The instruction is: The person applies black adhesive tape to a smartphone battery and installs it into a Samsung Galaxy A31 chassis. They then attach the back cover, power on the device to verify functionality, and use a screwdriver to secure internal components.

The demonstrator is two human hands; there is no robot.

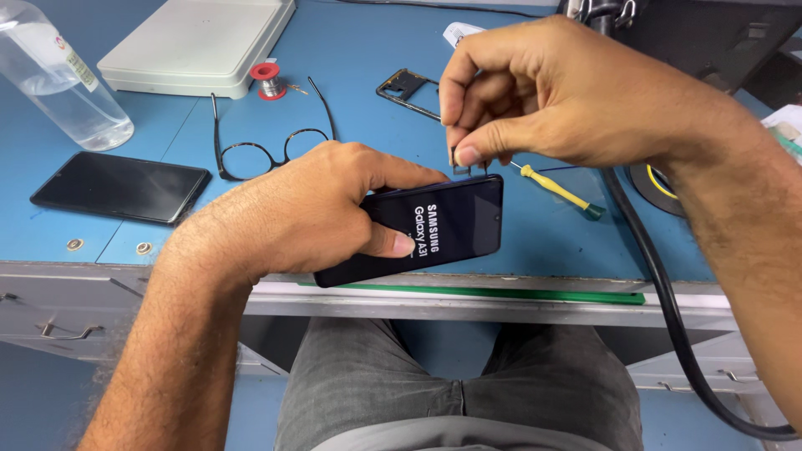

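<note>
A dark phone (pixel 418 230) is gripped by the left hand (pixel 309 213) above the surface (pixel 543 242) edge. Just above it, a small tray (pixel 464 160) (probably the card holder) is pinched by the right hand (pixel 543 92); it is best kept level with its slot.

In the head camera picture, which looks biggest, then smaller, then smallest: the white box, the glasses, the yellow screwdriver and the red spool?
1. White box, biggest, though cut off by the picture's top edge.
2. Glasses.
3. Yellow screwdriver, partly hidden behind the right hand.
4. Red spool, smallest.
All lie on the blue table at similar distance, so the order looks safe.
</note>
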